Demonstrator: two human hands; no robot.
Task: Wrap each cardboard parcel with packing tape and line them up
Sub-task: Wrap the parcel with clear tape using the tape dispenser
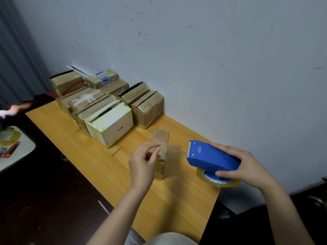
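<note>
Cardboard parcel (160, 137), on the wooden table (177, 200), is partly hidden by the left hand (143, 165), by which its top is pinched. The blue tape dispenser (212, 158) is clasped by the right hand (247, 167); tape (177, 150) between them is blurred.

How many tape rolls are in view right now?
2. One roll sits in the blue dispenser gripped by the right hand, at the table's right end. The other roll, blurred, lies on the white surface far left. More may be hidden.
</note>
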